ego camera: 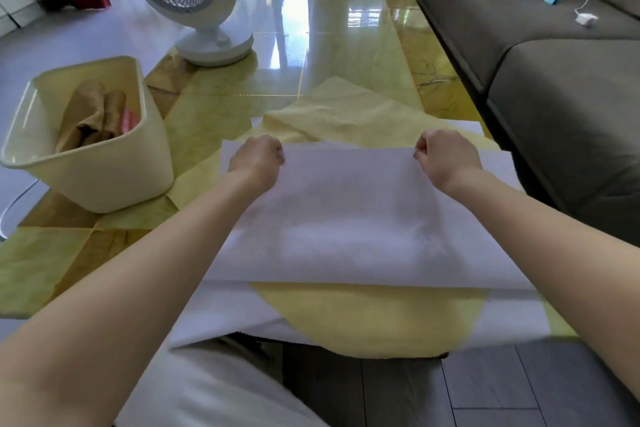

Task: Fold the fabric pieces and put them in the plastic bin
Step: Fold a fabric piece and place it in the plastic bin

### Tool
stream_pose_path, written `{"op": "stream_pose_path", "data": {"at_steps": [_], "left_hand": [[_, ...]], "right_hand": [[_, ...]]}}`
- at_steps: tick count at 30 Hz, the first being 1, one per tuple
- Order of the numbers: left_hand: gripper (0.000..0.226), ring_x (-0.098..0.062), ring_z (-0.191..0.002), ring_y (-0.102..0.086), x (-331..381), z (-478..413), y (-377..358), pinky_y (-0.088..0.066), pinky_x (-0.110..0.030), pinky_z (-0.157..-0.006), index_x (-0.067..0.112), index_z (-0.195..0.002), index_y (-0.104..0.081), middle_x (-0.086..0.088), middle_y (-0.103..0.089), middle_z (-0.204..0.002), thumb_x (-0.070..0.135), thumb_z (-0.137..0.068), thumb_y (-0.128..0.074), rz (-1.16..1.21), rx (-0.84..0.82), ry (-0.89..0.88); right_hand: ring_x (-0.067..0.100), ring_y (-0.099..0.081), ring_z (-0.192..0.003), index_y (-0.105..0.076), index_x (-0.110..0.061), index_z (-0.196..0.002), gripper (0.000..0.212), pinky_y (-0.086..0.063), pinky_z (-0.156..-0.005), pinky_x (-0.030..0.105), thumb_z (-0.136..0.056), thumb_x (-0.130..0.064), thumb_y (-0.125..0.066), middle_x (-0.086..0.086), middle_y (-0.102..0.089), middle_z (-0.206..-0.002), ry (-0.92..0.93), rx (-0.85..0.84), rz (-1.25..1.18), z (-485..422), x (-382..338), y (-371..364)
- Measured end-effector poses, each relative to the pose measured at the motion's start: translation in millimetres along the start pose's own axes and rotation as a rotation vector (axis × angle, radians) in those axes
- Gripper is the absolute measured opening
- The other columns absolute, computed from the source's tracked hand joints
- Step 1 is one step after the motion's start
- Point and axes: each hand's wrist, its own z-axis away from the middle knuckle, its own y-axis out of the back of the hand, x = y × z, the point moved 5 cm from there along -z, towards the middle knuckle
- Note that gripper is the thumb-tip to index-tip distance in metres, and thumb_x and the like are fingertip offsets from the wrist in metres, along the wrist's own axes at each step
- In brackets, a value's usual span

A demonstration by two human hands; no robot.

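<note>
White fabric [360,218] on table [346,45]: we pinch its far edge w/ left hand [258,158] & right hand [445,156], plastic bin [104,177] at left.

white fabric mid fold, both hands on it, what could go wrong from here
The white fabric lies on the yellow fabric, so pulling with the left hand and right hand may bunch it.
Both fabrics overhang the near edge of the table and could slide off.
The plastic bin sits near its left edge; a bump might tip it.
</note>
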Motion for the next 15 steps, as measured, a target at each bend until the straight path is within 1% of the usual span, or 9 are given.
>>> {"op": "stream_pose_path", "data": {"at_steps": [4, 6, 11, 15], "left_hand": [[0.021, -0.034, -0.098, -0.059, 2, -20, -7, -0.045, -0.032, -0.078, 0.007, -0.099, -0.067, -0.015, -0.065, -0.107, 0.007, -0.092, -0.048, -0.040, -0.011, 0.036], [0.021, -0.034, -0.098, -0.059, 2, -25, -12, -0.043, -0.032, -0.077, 0.008, -0.099, -0.067, -0.014, -0.064, -0.109, 0.007, -0.091, -0.047, -0.042, 0.003, 0.043], [0.020, -0.030, -0.096, -0.057, -1, -37, -17, -0.038, -0.029, -0.071, 0.009, -0.098, -0.065, -0.011, -0.062, -0.109, 0.006, -0.091, -0.046, -0.008, 0.055, 0.038], [0.020, -0.031, -0.100, -0.057, 4, -42, -12, -0.038, -0.030, -0.073, 0.008, -0.100, -0.065, -0.011, -0.062, -0.110, 0.008, -0.093, -0.046, -0.008, 0.090, 0.027]], "right_hand": [[0.034, -0.060, -0.096, -0.064, -0.005, -0.101, 0.017, -0.047, -0.072, 0.034, -0.091, -0.004, -0.050, 0.016, -0.064, -0.106, -0.026, -0.018, 0.043, -17, -4, -11], [0.034, -0.061, -0.094, -0.064, -0.005, -0.100, 0.018, -0.045, -0.069, 0.032, -0.089, -0.001, -0.051, 0.015, -0.063, -0.105, -0.036, -0.029, 0.057, -22, -5, -18], [0.035, -0.061, -0.094, -0.064, -0.004, -0.100, 0.020, -0.044, -0.068, 0.031, -0.088, 0.001, -0.049, 0.016, -0.062, -0.106, -0.073, -0.024, 0.072, -33, -1, -27], [0.035, -0.060, -0.095, -0.063, -0.003, -0.101, 0.019, -0.042, -0.067, 0.031, -0.089, 0.001, -0.048, 0.017, -0.061, -0.107, -0.082, -0.025, 0.106, -35, -3, -27]]}}
